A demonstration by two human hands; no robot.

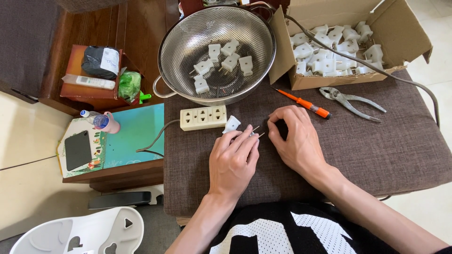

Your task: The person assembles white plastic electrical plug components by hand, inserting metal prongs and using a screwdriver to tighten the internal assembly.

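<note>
Left hand [234,155] pinches a small white plastic two-pin plug [232,124] at its fingertips, metal pins pointing right toward the right hand [294,136], just beside it and curled fingertips-down on the brown fabric worktop [367,141], apparently empty. Cream power strip [203,117] lies just beyond the left hand.

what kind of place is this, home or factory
Probably a home used for piecework: a cushioned seat as the bench, a kitchen colander and cardboard box holding white plugs.
</note>
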